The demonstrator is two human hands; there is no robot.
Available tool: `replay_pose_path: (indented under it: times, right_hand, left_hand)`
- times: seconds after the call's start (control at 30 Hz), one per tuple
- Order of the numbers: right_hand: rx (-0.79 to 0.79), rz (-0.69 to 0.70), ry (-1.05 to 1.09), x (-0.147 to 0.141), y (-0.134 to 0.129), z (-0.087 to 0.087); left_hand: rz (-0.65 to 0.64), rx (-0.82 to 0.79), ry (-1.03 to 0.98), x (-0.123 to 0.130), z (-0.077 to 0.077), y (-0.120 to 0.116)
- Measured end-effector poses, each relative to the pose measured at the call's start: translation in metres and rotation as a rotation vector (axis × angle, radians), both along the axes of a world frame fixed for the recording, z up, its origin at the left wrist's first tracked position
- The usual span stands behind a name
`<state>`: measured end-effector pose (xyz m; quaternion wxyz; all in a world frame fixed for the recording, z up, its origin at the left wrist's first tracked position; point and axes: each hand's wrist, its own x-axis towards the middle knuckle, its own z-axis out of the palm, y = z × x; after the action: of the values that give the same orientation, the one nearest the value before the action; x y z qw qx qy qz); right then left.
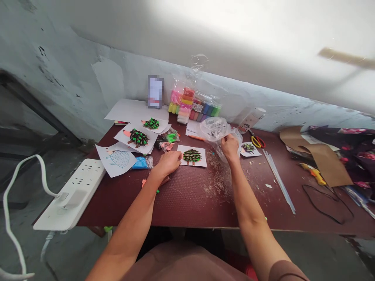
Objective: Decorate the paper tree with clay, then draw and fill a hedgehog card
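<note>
My left hand (170,162) rests with curled fingers at the left edge of a white card (202,157) that bears a green and dark spiky hedgehog shape (191,155). What its fingertips hold, if anything, is hidden. To the right, my right hand (230,146) is closed on the rim of a clear plastic bag (215,128) with dark bits inside. Brown crumbs (215,181) lie scattered below the bag. A smaller card with a spiky shape (248,148) lies just right of my right hand.
Hedgehog cards (137,138), a blue clay packet (141,162) and a power strip (73,193) are at the left. Clay packs (187,103) and a phone (155,91) stand at the back. Scissors (258,141), glue sticks (279,181) and a glue gun (315,174) lie rightward.
</note>
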<state>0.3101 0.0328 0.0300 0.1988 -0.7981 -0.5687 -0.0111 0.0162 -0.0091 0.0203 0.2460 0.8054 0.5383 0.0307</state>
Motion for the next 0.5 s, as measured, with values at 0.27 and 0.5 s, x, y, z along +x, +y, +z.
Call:
replay_pose_path:
  times: [0.27,0.5]
  right_hand:
    - [0.141,0.148,0.551,-0.033,-0.072,-0.013]
    - [0.023,0.197,0.263,-0.050,-0.096,-0.027]
  left_hand:
    - [-0.001,0.007,0.007,-0.001,-0.004,0.001]
    - [-0.007,0.018,0.014,-0.001,-0.006,0.001]
